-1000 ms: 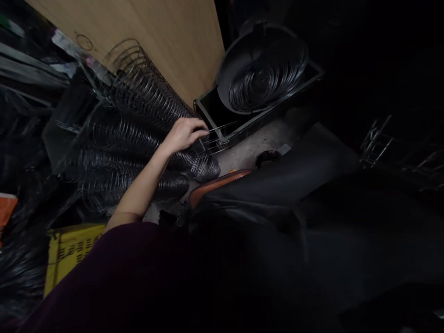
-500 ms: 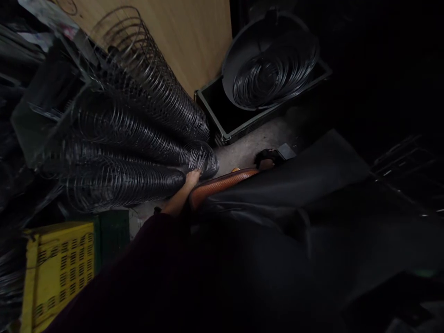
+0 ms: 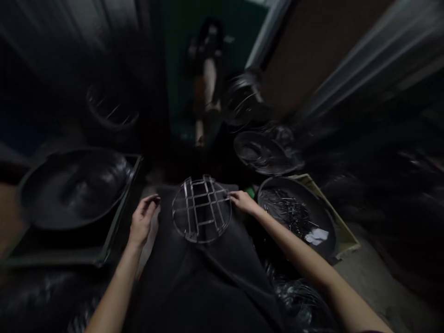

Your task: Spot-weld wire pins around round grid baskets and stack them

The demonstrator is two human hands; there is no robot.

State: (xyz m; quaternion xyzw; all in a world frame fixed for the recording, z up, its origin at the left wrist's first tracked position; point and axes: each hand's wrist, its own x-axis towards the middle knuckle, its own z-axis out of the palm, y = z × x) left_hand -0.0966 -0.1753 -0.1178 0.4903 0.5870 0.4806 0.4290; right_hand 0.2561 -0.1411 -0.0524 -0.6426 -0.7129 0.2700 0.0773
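Round wire rack [image 3: 210, 203], right hand [image 3: 243, 201] pinching its edge, left hand [image 3: 141, 219] released, loosely curled

I believe I am standing in a workshop for metal wire, and it is rather dark here. A round wire rack [image 3: 202, 203] is before the person. To the right, a wide basin [image 3: 326, 226] contains many thin metal pieces [image 3: 287, 208], with a yellow crate [image 3: 348, 244] under it. To the left, another big basin [image 3: 48, 203] rests on a crate with a green edge [image 3: 100, 259]. Farther back, another person [image 3: 210, 81] is near some blurred wire rings [image 3: 243, 99]. The floor [image 3: 374, 273] looks like bare concrete.
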